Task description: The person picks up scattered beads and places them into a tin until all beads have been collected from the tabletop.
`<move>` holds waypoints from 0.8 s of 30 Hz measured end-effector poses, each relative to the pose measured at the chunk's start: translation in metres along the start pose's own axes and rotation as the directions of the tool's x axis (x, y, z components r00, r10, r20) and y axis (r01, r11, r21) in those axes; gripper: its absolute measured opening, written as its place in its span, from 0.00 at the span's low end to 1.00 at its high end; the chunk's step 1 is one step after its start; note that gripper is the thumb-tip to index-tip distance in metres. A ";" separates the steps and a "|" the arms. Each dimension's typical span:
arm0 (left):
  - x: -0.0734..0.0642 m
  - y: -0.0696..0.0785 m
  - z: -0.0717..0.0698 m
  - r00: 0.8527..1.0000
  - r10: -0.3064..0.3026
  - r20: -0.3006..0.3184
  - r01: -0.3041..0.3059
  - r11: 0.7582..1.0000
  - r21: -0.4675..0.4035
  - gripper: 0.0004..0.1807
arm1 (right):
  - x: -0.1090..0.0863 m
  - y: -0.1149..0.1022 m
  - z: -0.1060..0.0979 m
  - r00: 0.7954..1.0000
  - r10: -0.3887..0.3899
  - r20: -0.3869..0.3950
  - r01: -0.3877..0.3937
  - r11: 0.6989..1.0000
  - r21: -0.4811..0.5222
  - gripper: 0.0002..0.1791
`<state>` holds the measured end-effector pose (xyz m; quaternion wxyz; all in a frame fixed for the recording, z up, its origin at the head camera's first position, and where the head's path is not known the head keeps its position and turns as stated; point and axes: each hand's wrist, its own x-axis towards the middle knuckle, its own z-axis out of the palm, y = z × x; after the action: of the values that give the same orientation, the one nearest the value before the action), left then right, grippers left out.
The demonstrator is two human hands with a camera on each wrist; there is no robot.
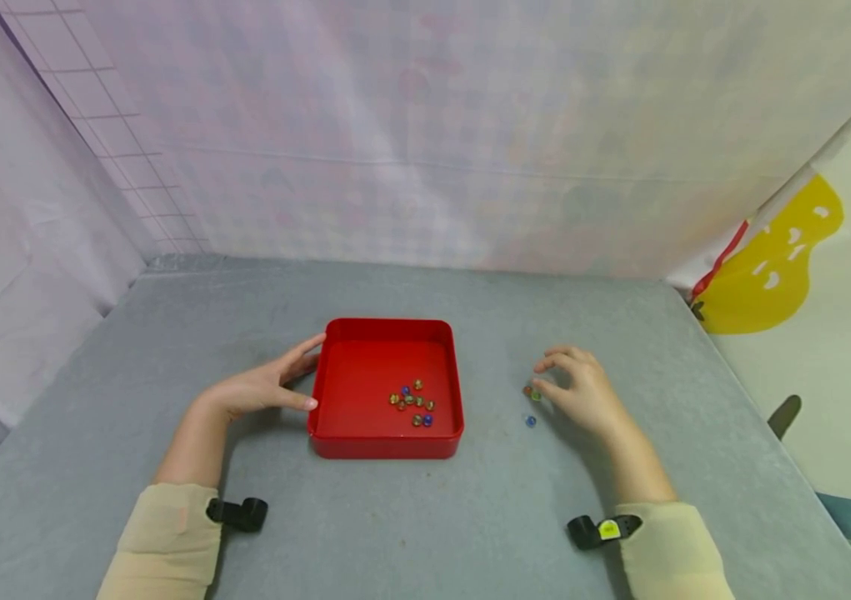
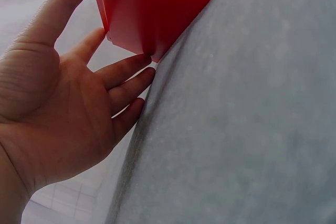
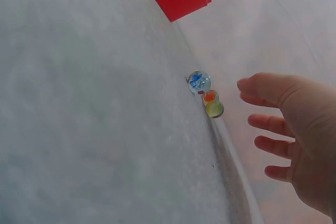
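A square red tray (image 1: 387, 447) lies on the grey table with several glass marbles (image 1: 409, 400) gathered in its front right part. My left hand (image 1: 267, 389) touches the tray's left side, thumb and fingers spread; in the left wrist view its fingertips (image 2: 142, 61) meet the red wall. To the right of the tray, my right hand (image 1: 578, 392) hovers just above three loose marbles, fingers bent loosely with nothing between them. One marble is blue (image 3: 199, 82), one orange (image 3: 210, 97) and one yellow-green (image 3: 214, 109). In the right wrist view the hand is apart from them.
The grey cloth-covered table (image 1: 395, 533) stretches around the tray. A pale curtain (image 1: 470, 125) hangs behind its far edge. At the right is a white cloth with a yellow printed shape (image 1: 770, 275). Each wrist carries a black camera band (image 1: 241, 513).
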<state>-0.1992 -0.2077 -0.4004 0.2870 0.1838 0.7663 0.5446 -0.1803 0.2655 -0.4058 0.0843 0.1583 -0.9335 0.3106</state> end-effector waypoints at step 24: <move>0.000 0.000 -0.001 1.000 0.003 0.010 -0.003 1.000 0.002 0.52 | -0.002 0.009 0.002 0.999 -0.022 0.043 0.023 0.999 -0.025 0.08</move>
<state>-0.1995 -0.2082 -0.4002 0.2898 0.1882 0.7652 0.5432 -0.1815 0.2719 -0.4126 0.0697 0.1742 -0.9371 0.2944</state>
